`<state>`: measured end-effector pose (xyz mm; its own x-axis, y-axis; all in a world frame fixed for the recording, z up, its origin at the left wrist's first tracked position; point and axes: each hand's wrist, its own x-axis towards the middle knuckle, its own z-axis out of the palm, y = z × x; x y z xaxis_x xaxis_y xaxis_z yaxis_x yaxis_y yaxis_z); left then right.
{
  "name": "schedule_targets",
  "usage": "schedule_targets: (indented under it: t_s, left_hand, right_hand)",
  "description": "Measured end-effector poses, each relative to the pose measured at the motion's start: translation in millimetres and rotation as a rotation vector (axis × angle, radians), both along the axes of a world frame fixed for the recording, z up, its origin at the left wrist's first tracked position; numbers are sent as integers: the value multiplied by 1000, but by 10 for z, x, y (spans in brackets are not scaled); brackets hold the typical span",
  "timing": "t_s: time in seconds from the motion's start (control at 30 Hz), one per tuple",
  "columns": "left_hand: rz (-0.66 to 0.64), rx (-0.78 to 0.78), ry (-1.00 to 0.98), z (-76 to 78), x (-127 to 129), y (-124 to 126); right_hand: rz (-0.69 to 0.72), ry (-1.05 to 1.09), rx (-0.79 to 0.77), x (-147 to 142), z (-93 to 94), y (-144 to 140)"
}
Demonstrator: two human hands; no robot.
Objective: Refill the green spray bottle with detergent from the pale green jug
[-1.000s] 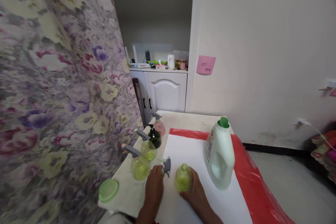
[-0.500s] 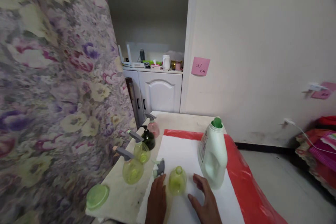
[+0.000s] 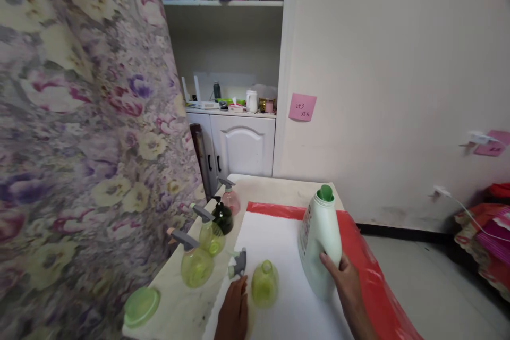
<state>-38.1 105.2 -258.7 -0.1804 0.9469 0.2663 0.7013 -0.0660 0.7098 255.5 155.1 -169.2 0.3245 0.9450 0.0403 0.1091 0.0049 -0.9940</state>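
Head view — "243" on pink note (image 3: 303,107), 2 o'clock; pinching jug (image 3: 315,241), 5 o'clock, with right hand (image 3: 350,282) — holding left fingers (image 3: 239,288) together by bottle (image 3: 264,288).

Left hand (image 3: 234,305) low, fingers (image 3: 240,285) extended forward, close together, slightly bent, grip relaxed; right hand (image 3: 346,279) farther forward, well apart from left, thumb (image 3: 330,266) angled forward-left, fingers curled in grip; right forearm (image 3: 363,323) slanting up from bottom edge

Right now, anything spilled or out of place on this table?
A grey plastic spray head lies detached near the open round yellowish bottle; the other yellowish spray bottles have theirs fitted. No spill visible.
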Motion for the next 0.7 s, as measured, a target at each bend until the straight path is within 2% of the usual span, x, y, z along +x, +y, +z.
schedule_targets:
  t_s: [0.23,0.37,0.5,0.7]
  left_hand:
    - [12,8,-9,72,34,-47]
    - [40,61,-20,41,36,-66]
    - [13,68,-38,23,17,-78]
    - [-16,88,-93,72,40,-77]
  right_hand:
    - [2,-56,-42,-20,58,91]
    - [-34,-81,-36,-43,145,77]
    - [-4,-111,-36,18,400,28]
    - [100,-47,42,352,955,-121]
